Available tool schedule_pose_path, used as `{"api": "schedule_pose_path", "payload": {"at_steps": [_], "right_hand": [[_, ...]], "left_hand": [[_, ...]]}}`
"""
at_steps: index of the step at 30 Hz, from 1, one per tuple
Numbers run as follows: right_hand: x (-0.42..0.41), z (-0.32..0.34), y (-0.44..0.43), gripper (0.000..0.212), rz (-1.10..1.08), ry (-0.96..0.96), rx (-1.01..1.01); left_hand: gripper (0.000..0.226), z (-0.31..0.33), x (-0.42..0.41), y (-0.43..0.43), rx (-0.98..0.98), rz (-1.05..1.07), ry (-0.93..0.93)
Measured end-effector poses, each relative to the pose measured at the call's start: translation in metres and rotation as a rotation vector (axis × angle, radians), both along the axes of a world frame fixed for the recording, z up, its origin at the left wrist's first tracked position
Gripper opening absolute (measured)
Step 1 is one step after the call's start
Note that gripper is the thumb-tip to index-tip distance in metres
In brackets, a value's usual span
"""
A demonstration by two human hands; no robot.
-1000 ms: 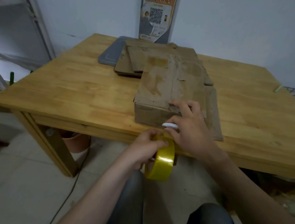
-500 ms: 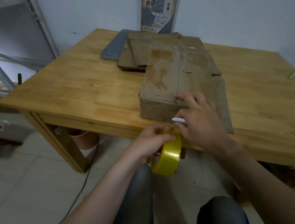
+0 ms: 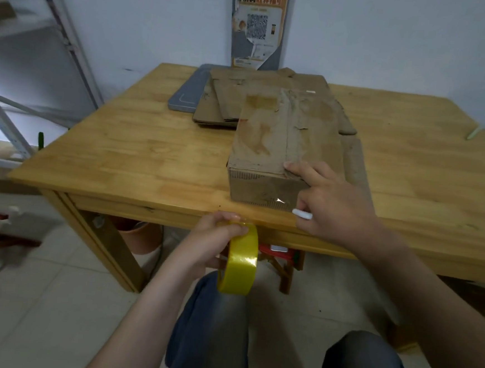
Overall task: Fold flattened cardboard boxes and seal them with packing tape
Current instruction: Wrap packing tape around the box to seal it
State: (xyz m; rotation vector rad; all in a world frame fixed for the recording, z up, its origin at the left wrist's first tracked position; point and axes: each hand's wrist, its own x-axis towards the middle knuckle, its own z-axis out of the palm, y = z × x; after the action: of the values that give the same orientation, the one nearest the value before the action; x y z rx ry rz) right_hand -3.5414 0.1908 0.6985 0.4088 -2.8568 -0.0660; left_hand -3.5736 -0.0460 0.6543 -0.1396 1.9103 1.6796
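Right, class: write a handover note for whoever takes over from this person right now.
Left hand grips the yellow tape roll below the near edge of the table.
Right hand holds a small white object, forefinger pressing the near top edge of the folded box.
Flattened boxes lie stacked behind it.
Done: one box folded, flaps closed.
Left: tape its seam, then fold the rest. New tape: cannot tell.

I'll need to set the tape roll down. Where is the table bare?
Left: bare table between its left edge and the box, in front of the grey board. Right: bare wood beyond the flat cardboard beside the box. Crowded: the cardboard stack behind the box, and the near edge under the right hand.
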Motion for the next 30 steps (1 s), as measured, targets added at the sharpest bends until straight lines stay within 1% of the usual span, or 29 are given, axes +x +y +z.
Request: {"api": "schedule_pose_path", "payload": {"at_steps": [3, 7, 9, 12, 14, 16, 18, 19, 21, 23, 24, 25, 27, 28, 30], "right_hand": [[0.005, 0.007, -0.006, 0.023, -0.03, -0.045, -0.013], [0.007, 0.017, -0.01, 0.021, -0.06, -0.131, -0.065], [0.005, 0.019, -0.007, 0.023, -0.038, -0.165, -0.146], [0.004, 0.024, -0.002, 0.027, 0.022, -0.201, -0.34], [0.002, 0.026, 0.001, 0.023, 0.042, -0.194, -0.444], [0.002, 0.028, 0.004, 0.017, 0.037, -0.164, -0.538], [0.004, 0.034, 0.006, 0.014, 0.037, -0.112, -0.68], [0.006, 0.039, 0.007, 0.012, 0.029, -0.065, -0.742], [0.008, 0.049, 0.017, 0.011, -0.033, 0.103, -0.802], [0.006, 0.049, 0.042, 0.015, -0.15, 0.252, -0.77], [0.004, 0.045, 0.059, 0.014, -0.238, 0.288, -0.705], [0.003, 0.037, 0.078, 0.014, -0.345, 0.293, -0.612], [0.002, 0.017, 0.113, 0.016, -0.539, 0.239, -0.421], [0.003, 0.006, 0.127, 0.017, -0.593, 0.21, -0.366], [0.007, -0.01, 0.144, 0.015, -0.662, 0.153, -0.338]], "left_hand": [[0.025, 0.024, -0.008, -0.02, -0.006, 0.1, 0.047], [0.026, 0.058, -0.031, -0.033, -0.013, 0.253, 0.178], [0.037, 0.071, -0.044, -0.03, -0.025, 0.308, 0.243], [0.062, 0.086, -0.062, -0.018, -0.06, 0.342, 0.339], [0.069, 0.094, -0.074, -0.009, -0.081, 0.356, 0.42], [0.073, 0.101, -0.086, 0.001, -0.166, 0.343, 0.526], [0.074, 0.107, -0.095, 0.014, -0.323, 0.277, 0.634], [0.074, 0.109, -0.097, 0.021, -0.405, 0.233, 0.671], [0.079, 0.108, -0.099, 0.036, -0.543, 0.153, 0.716], [0.081, 0.105, -0.098, 0.049, -0.658, 0.112, 0.735], [0.079, 0.104, -0.098, 0.053, -0.719, 0.099, 0.748], [0.077, 0.103, -0.099, 0.056, -0.775, 0.083, 0.764], [0.074, 0.105, -0.1, 0.061, -0.853, 0.055, 0.788], [0.074, 0.106, -0.101, 0.063, -0.878, 0.049, 0.791], [0.077, 0.107, -0.103, 0.065, -0.905, 0.045, 0.786]]}}
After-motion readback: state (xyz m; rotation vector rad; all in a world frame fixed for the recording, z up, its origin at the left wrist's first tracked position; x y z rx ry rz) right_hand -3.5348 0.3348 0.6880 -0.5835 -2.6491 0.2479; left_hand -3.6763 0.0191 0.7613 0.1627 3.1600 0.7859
